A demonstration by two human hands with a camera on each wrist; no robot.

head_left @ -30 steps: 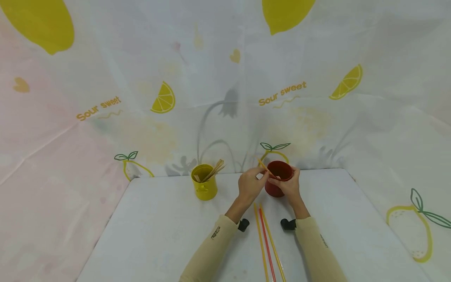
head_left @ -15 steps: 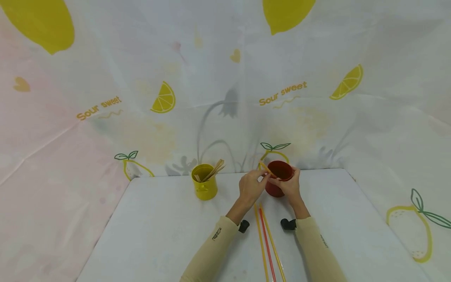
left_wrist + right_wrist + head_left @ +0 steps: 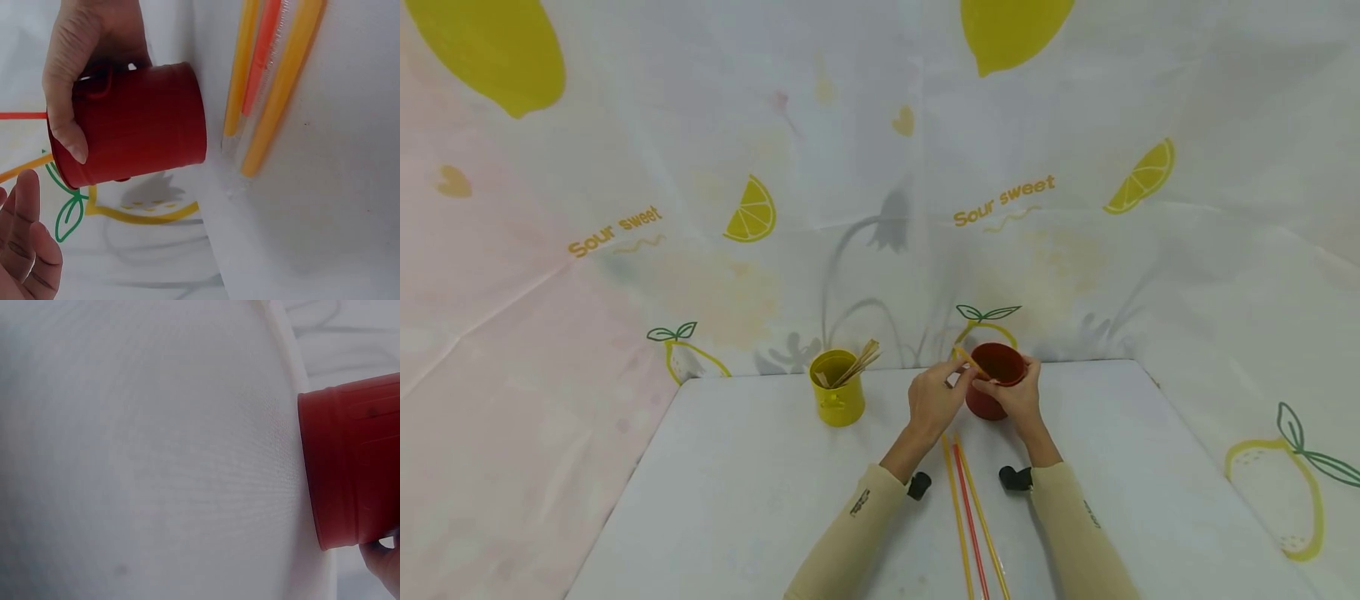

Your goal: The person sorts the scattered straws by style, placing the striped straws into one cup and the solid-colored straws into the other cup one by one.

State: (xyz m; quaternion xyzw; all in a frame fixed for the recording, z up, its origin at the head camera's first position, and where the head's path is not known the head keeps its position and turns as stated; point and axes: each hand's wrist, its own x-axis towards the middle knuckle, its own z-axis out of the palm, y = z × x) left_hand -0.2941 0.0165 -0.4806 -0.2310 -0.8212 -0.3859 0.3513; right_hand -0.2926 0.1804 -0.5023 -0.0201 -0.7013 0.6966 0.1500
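White table (image 3: 745, 500) against a pale backdrop (image 3: 820, 125) printed with lemons, slices and "Sour sweet". Right hand (image 3: 1018, 397) clamped on the red cup (image 3: 137, 125), thumb along the wall by the rim, other fingers mostly hidden behind it. Left hand (image 3: 934, 400) just beside the cup's mouth, fingertips at an orange rod (image 3: 28, 167); cannot tell whether they pinch it or only touch. Hands near each other, rod and rim between. The rod slants down to the rim; its lower end is hard to make out by the right thumb. A red rod (image 3: 24, 115) at the rim shows clearly only in the left wrist view, cut off at the edge. Right wrist view: base and lower wall of the cup, the rest out of frame.

Cup plain red, dark inside, upright toward the table's far edge. Compared with a second ago, the orange rod's free end sits slightly lower; cup in the same place.

Further out: three loose rods (image 3: 972, 529), two orange, one red between, running off the bottom edge. Left of the cup, a yellow pail (image 3: 839, 408) with thin pale sticks (image 3: 861, 364) leaning out, number unclear
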